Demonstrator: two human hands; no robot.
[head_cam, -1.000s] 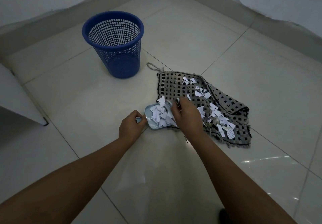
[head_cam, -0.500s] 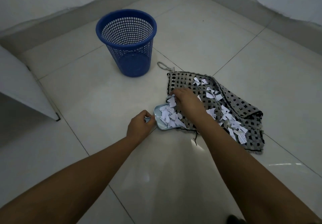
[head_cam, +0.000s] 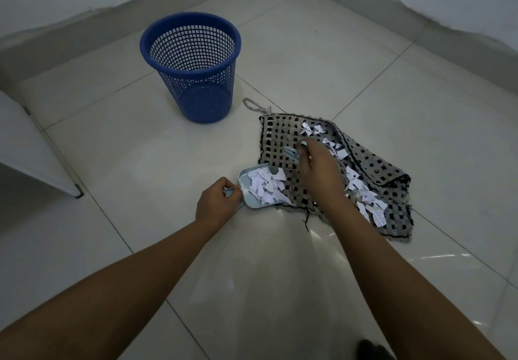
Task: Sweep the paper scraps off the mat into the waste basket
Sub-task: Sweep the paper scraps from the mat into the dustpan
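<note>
Many scraps (head_cam: 267, 187) fill the dustpan (head_cam: 253, 188) at the mat's (head_cam: 280, 141) left edge; left hand (head_cam: 217, 204) grasps its handle, right hand (head_cam: 316, 167) clasps a brush (head_cam: 291, 153). Basket (head_cam: 193, 65) stands far left.

A single head-worn wide-angle view looks forward and steeply down onto a tiled floor (head_cam: 280, 51), close above it. Both forearms enter from the frame's bottom corners; walls bend across the top edge.

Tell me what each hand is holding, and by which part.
Left hand grips the dustpan by its short handle. Right hand holds a small brush; its grip point is hidden.
</note>
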